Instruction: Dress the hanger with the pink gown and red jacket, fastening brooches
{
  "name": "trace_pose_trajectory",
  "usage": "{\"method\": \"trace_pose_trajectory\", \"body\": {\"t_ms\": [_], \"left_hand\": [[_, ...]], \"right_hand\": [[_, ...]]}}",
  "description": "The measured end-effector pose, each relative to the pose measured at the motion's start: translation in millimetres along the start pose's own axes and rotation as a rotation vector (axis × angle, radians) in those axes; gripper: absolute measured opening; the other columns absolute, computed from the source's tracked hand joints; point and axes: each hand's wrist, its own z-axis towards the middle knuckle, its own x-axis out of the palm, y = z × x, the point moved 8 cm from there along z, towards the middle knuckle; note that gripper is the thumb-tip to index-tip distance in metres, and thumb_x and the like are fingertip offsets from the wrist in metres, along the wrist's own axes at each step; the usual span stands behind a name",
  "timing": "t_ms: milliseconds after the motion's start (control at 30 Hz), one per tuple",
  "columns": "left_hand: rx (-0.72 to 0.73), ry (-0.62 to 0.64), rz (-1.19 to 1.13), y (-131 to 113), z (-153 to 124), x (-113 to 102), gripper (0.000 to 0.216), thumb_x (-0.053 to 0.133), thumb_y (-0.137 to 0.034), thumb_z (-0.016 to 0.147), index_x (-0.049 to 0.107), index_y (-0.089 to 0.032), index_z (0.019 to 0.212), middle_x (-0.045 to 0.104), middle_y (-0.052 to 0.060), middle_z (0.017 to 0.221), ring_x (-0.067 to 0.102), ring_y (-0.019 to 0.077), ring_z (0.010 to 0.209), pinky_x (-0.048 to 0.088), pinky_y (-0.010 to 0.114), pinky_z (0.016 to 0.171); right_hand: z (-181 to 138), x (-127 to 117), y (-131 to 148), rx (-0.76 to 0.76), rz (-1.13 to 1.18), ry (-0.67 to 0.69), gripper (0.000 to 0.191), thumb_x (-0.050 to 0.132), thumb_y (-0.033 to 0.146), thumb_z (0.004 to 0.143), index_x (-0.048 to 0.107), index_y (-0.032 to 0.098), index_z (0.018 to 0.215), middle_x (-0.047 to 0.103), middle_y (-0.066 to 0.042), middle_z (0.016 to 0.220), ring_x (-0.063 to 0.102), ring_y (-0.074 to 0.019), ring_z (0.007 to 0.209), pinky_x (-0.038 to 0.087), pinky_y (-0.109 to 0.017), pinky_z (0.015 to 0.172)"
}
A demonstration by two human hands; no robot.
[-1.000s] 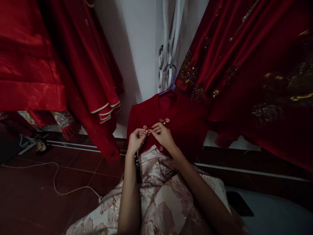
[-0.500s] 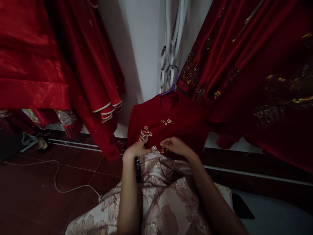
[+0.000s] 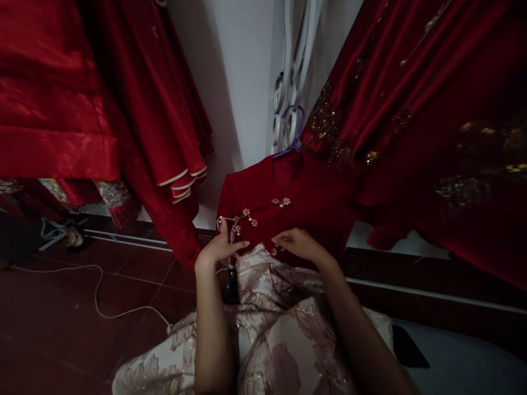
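In front of me a dark red jacket (image 3: 317, 192) hangs on a purple hanger (image 3: 296, 131), decorated with pearl flower trims (image 3: 281, 202). My left hand (image 3: 216, 248) is at its left front, with two digits spread apart and the other fingers hidden. One fingertip touches the end of a beaded ornament (image 3: 236, 220), drawn out to the left. My right hand (image 3: 298, 244) has its fingertips pinched together just above a small flower trim (image 3: 274, 252); whatever lies between them is too small to make out. Below both hands, a pale floral brocade cloth (image 3: 272, 312) covers my lap.
Red garments (image 3: 152, 93) hang at the left, and gold-embroidered red ones (image 3: 349, 109) at the right. A white scrolled metal frame (image 3: 288, 71) stands behind the hanger. A white cable (image 3: 99, 296) runs over the tiled floor near a shoe (image 3: 74, 238).
My left hand has moved left and its digits have spread wider. The ornament's hanging part has swung out leftward with it. My right hand remains pinched in nearly the same place.
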Motion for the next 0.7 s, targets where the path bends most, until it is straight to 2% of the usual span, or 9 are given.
{"method": "trace_pose_trajectory", "body": {"t_ms": [133,267,333,400,500,600,700], "left_hand": [[0.070,-0.146,0.076,1,9,-15,0.093,0.082,-0.032,0.042,0.047,-0.013,0.126,0.059,-0.002,0.046,0.047,0.0141,0.030,0.044,0.027,0.043],[0.067,-0.040,0.170,6,15,-4,0.056,0.080,-0.034,0.046,0.065,-0.016,0.097,0.060,0.000,0.048,0.048,0.0146,0.030,0.039,0.024,0.036],[0.095,0.005,0.166,5,16,2,0.041,0.079,-0.035,0.047,0.066,-0.016,0.081,0.060,0.000,0.048,0.049,0.0131,0.030,0.036,0.021,0.033],[0.138,0.035,0.158,3,17,6,0.034,0.078,-0.037,0.048,0.064,-0.016,0.071,0.057,-0.002,0.045,0.048,0.0110,0.029,0.033,0.019,0.032],[0.144,0.037,0.232,3,19,10,0.036,0.078,-0.037,0.049,0.063,-0.017,0.074,0.055,-0.004,0.042,0.048,0.0104,0.031,0.033,0.018,0.033],[0.069,0.053,0.466,3,20,14,0.039,0.073,-0.041,0.055,0.063,-0.017,0.083,0.060,-0.002,0.053,0.053,0.0118,0.040,0.037,0.019,0.039],[0.042,0.144,0.702,-1,15,21,0.040,0.062,-0.053,0.064,0.063,-0.015,0.074,0.063,0.002,0.061,0.059,0.0152,0.055,0.041,0.022,0.050]], "right_hand": [[-3,-1,11,-0.030,-0.033,0.003,0.019,0.058,0.028,0.074,0.072,0.020,0.082,0.072,-0.004,0.076,0.067,-0.0171,0.067,0.051,-0.025,0.062],[-5,-6,26,-0.090,-0.077,-0.065,0.014,0.060,0.027,0.072,0.071,0.021,0.079,0.071,-0.002,0.076,0.066,-0.0168,0.072,0.050,-0.024,0.065],[-5,-4,26,-0.087,-0.088,-0.047,0.013,0.060,0.026,0.071,0.071,0.021,0.078,0.071,-0.002,0.075,0.066,-0.0163,0.071,0.050,-0.024,0.065],[-6,0,22,-0.072,-0.093,0.005,0.013,0.060,0.025,0.070,0.071,0.021,0.077,0.071,-0.003,0.075,0.066,-0.0163,0.071,0.049,-0.025,0.064],[-7,4,13,-0.030,-0.107,0.075,0.015,0.061,0.026,0.070,0.071,0.020,0.079,0.071,-0.003,0.075,0.065,-0.0166,0.070,0.049,-0.025,0.064],[-9,5,5,0.015,-0.136,0.120,0.018,0.062,0.029,0.069,0.070,0.018,0.081,0.071,-0.004,0.076,0.065,-0.0163,0.071,0.048,-0.023,0.063],[-8,1,1,0.042,-0.191,0.087,0.020,0.063,0.030,0.069,0.069,0.016,0.082,0.071,-0.006,0.077,0.065,-0.0163,0.071,0.048,-0.023,0.063]]}}
